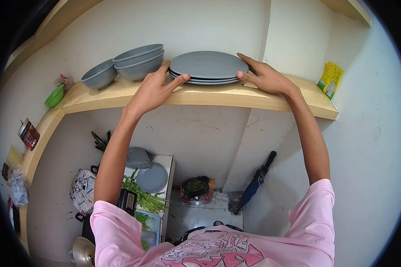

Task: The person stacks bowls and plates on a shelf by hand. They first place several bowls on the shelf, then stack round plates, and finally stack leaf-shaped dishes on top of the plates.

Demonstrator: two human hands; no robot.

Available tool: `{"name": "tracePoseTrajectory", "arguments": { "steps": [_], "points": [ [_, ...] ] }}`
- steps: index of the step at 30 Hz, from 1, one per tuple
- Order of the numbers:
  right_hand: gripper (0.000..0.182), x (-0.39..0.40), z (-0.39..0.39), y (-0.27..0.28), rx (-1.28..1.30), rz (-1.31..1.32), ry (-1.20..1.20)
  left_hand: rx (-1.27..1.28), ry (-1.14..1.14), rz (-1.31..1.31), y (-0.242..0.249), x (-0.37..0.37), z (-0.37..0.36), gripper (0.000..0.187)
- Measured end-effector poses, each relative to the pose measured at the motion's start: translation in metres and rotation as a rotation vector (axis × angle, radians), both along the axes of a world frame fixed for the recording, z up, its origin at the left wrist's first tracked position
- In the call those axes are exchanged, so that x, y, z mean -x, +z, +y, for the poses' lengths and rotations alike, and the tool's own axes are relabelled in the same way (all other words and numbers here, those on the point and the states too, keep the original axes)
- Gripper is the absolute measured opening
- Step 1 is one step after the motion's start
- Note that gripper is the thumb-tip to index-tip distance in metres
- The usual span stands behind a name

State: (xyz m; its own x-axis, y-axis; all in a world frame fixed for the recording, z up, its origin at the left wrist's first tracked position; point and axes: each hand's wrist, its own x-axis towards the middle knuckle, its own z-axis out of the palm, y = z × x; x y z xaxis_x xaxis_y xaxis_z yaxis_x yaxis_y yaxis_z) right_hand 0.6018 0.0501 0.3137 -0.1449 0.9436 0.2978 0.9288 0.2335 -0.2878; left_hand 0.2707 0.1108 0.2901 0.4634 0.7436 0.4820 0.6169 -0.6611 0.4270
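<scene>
A stack of grey plates (209, 65) lies on the wooden shelf (218, 96). My left hand (153, 90) grips the stack at its left edge, thumb on the near rim and the other fingers partly hidden behind it. At the right edge my right hand (267, 78) holds the same stack, its thumb on the rim and a finger stretched along the far side. Just left of the plates stand two nested grey bowls (139, 62), and beside them is another grey bowl (99, 74), tilted.
Yellow packets (330, 80) lean at the shelf's right end; a green bowl (54, 96) and a jar (29, 133) are at left. Below are a counter with a grey plate (152, 177) and green vegetables (149, 200), and a dark umbrella (255, 184) against the wall.
</scene>
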Motion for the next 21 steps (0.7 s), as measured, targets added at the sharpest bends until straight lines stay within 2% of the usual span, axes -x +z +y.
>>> {"name": "tracePoseTrajectory", "arguments": {
  "steps": [3, 9, 11, 18, 21],
  "points": [
    [0.099, -0.011, 0.012, -0.014, -0.123, -0.011, 0.024, -0.014, -0.005, 0.000, -0.001, 0.000, 0.000, 0.084],
    [0.100, -0.013, 0.012, -0.015, -0.106, -0.006, -0.002, -0.036, 0.022, 0.008, -0.004, -0.001, 0.004, 0.083],
    [0.101, -0.013, 0.012, -0.016, -0.090, -0.003, -0.011, -0.106, 0.008, -0.024, -0.008, -0.001, 0.006, 0.084],
    [0.116, -0.011, 0.012, -0.012, -0.018, -0.016, -0.018, -0.029, 0.050, 0.065, -0.003, 0.001, 0.008, 0.086],
    [0.106, -0.009, 0.011, -0.013, -0.060, -0.050, -0.049, 0.006, 0.066, 0.059, -0.001, 0.000, 0.009, 0.084]
  ]
}}
